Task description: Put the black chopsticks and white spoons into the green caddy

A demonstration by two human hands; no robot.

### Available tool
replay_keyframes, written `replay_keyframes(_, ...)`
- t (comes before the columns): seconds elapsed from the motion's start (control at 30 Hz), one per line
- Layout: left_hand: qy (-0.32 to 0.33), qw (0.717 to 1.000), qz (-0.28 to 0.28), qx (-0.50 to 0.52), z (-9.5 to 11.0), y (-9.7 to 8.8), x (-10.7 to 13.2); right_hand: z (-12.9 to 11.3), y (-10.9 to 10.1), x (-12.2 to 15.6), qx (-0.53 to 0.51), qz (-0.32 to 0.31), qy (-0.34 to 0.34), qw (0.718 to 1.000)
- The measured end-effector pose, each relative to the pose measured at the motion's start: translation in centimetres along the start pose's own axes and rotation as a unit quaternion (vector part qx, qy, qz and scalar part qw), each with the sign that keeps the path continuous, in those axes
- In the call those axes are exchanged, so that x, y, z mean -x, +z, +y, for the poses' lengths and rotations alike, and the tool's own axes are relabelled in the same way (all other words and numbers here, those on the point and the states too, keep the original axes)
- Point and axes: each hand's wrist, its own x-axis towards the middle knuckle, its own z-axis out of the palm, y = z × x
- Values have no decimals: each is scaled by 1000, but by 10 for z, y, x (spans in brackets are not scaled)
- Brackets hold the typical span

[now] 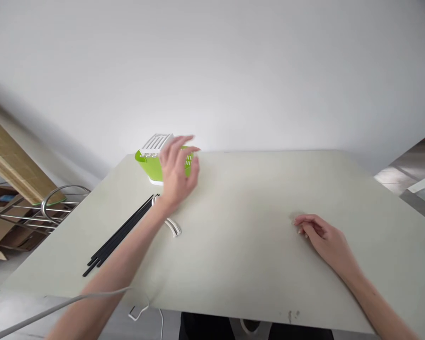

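Observation:
A green holder (pixel 149 166) with perforations in its side and a white base stands at the back left of the table. A white slotted rack (pixel 156 144) sits tilted on top of it. In front of the holder is my left hand (pixel 179 172), its fingers spread and slightly blurred; whether it touches the holder I cannot tell. Below its wrist lie several black chopsticks (pixel 118 236) and curved white pieces (pixel 173 227), partly hidden by my forearm. My right hand (pixel 327 243) rests on the table at the right, fingers curled together, with nothing visible in them.
The pale table (pixel 241 264) meets a white wall at the back. A grey cable (pixel 67 302) crosses in front of my left forearm. On the left are a metal wire rack (pixel 56 208), a long wooden board (pixel 17 156) and a cardboard box (pixel 0 236).

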Motion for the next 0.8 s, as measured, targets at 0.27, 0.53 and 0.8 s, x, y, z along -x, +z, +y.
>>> replay_keyframes(0.27, -48, 993, -21, -108, -100, -39, -40, 1, 2, -2, -38, -15, 0, 999)
replay_keyframes(0.53, -82, 979, -164, -93, -131, -28, -23, -2, 3, -2, -40, -11, -6, 999)
replay_keyframes(0.8, -82, 979, -169, -81, -104, -14, -32, -5, 3, -3, -33, -7, -4, 999)
